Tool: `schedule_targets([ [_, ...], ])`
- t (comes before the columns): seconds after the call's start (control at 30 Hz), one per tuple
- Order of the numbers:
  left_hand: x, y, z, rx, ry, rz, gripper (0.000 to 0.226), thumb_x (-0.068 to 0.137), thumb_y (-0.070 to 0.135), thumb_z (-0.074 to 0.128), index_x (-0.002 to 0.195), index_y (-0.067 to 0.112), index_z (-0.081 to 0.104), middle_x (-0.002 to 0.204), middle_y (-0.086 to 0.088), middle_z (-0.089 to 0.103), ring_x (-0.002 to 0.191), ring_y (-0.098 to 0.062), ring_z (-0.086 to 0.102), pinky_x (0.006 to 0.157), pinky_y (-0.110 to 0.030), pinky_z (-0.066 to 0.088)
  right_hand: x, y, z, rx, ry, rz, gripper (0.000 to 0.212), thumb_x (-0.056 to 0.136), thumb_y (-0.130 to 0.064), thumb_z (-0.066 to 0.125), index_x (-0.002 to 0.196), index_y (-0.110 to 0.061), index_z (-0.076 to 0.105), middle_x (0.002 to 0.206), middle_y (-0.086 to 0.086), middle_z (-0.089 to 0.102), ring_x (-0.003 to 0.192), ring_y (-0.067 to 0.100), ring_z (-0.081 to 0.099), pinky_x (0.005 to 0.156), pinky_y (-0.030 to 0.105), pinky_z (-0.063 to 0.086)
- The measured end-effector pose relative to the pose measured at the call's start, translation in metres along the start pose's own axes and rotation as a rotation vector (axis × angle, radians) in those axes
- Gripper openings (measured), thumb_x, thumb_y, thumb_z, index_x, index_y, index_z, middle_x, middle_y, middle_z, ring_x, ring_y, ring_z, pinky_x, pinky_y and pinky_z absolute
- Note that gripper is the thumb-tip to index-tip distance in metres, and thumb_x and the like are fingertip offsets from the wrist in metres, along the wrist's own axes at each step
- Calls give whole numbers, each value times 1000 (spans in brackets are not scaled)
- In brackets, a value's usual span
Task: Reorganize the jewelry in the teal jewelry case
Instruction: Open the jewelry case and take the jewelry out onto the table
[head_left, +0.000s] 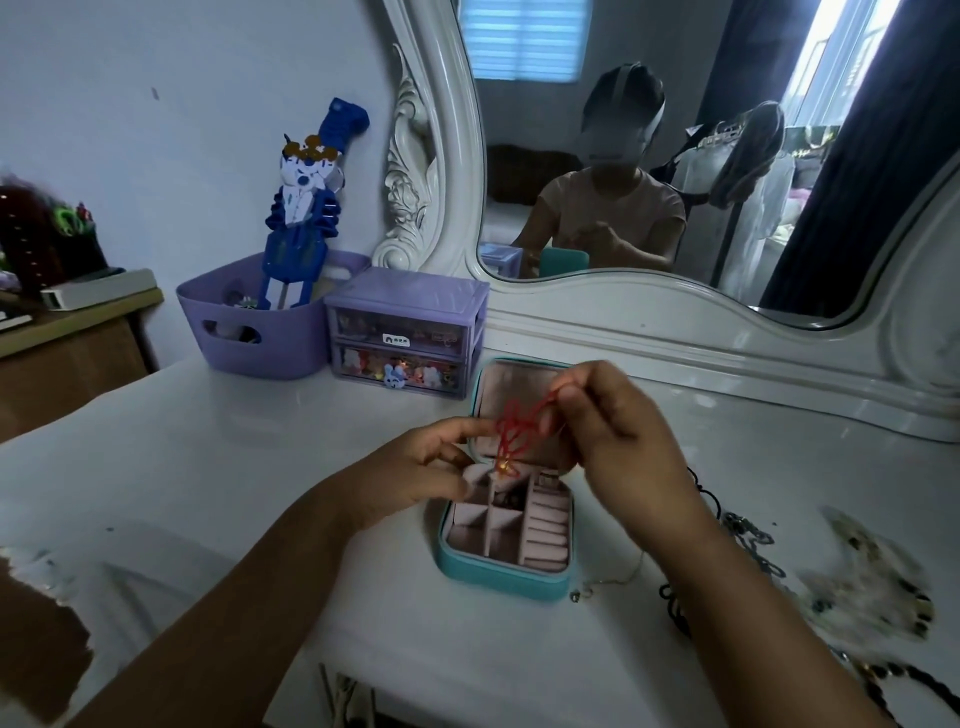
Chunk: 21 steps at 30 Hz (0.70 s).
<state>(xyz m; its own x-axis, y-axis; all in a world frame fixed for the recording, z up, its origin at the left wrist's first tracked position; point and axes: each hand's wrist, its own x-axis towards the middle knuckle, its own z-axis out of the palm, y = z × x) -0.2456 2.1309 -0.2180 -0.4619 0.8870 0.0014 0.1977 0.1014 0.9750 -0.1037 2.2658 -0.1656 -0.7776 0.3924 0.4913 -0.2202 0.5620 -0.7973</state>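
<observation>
Could not make out the blurred jewelry heap (867, 587) at 4 o'clock on the white desk (270, 457), nor the dark bits in the case's middle compartment. Saw only part of a black chain (748, 545) beside the right forearm, the rest hidden behind it. Lost a thin necklace (613, 577) partly under that same arm, just off the case's 4 o'clock corner.

Teal case (501, 569) lay open at desk centre, lid (511, 387) standing up at its 12 o'clock side, pink dividers inside. Red cord (519, 434) hung tangled above the case's far compartments, a small gold bit at its lower end.

Right hand (613, 415) was raised at 1 o'clock of the case, fingers curled, pinching the cord's upper end. Left hand (415, 467) sat lower at 10 o'clock, fingertips pinching the tangle's left side, palm over the case's corner.

Behind, at 11 o'clock: purple drawers (408, 332) and purple basket (249, 322); mirror (675, 156) at 12 o'clock.
</observation>
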Motion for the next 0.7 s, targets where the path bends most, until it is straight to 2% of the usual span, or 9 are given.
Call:
schedule_targets([
  [0.07, 0, 0, 2, 26, 20, 4, 66, 55, 12, 66, 111, 43, 54, 104, -20, 59, 94, -27, 58, 86, -34, 48, 2, -11, -14, 96, 60, 21, 16, 95, -11, 43, 84, -10, 55, 67, 0, 61, 55, 9, 54, 54, 17, 42],
  [0.13, 0, 1, 1, 25, 63, 6, 69, 53, 9, 65, 114, 38, 53, 102, -19, 62, 84, -19, 63, 75, -27, 52, 2, -20, -27, 145, 93, 46, 16, 95, -8, 41, 89, -4, 55, 69, 4, 62, 53, 11, 52, 49, 14, 42],
  [0.23, -2, 0, -7, 97, 158, 18, 63, 57, 8, 59, 114, 33, 52, 97, -12, 61, 69, -6, 62, 61, -16, 48, -3, -25, -41, 153, 122, 78, 17, 95, -9, 41, 89, -7, 56, 70, 1, 64, 53, 11, 53, 50, 14, 42],
  [0.37, -8, -4, -17, 67, 185, 45, 50, 74, -8, 59, 106, 30, 57, 98, -3, 64, 83, -12, 67, 70, -23, 55, -8, -19, -48, 82, 89, 132, 17, 94, -12, 43, 88, -12, 59, 75, 3, 67, 55, 10, 55, 52, 13, 44],
  [0.47, -12, -3, -19, 142, 246, 113, 41, 67, 9, 66, 102, 30, 63, 128, 11, 51, 111, -9, 57, 85, -23, 48, -12, -12, -47, 60, 60, 165, 18, 94, -12, 45, 85, -15, 60, 76, 2, 68, 54, 7, 55, 53, 13, 44],
  [0.53, -11, -5, -19, 303, 360, 165, 37, 71, 8, 72, 99, 31, 64, 137, 12, 39, 123, -7, 41, 91, -17, 36, -14, -8, -46, 58, 51, 182, 18, 94, -12, 45, 84, -15, 60, 76, 1, 68, 53, 6, 55, 53, 12, 44],
  [0.57, -12, -5, -18, 374, 439, 186, 36, 71, 6, 74, 95, 32, 64, 134, 9, 38, 123, -10, 39, 95, -21, 36, -15, -7, -45, 62, 48, 186, 18, 94, -11, 45, 84, -15, 60, 75, 0, 68, 53, 6, 55, 53, 13, 44],
  [0.63, -13, -3, -9, 541, 683, 264, 32, 70, 9, 76, 81, 35, 61, 118, 3, 42, 115, -16, 42, 100, -40, 40, -16, -5, -45, 72, 41, 195, 19, 94, -11, 45, 83, -15, 60, 72, -1, 68, 52, 6, 55, 53, 14, 45],
  [0.7, -17, 6, 6, 684, 899, 408, 14, 70, 25, 70, 72, 30, 57, 101, 4, 46, 99, -13, 46, 89, -40, 45, -17, -3, -44, 96, 31, 207, 20, 94, -10, 44, 83, -15, 60, 69, -1, 68, 51, 7, 54, 53, 14, 46],
])
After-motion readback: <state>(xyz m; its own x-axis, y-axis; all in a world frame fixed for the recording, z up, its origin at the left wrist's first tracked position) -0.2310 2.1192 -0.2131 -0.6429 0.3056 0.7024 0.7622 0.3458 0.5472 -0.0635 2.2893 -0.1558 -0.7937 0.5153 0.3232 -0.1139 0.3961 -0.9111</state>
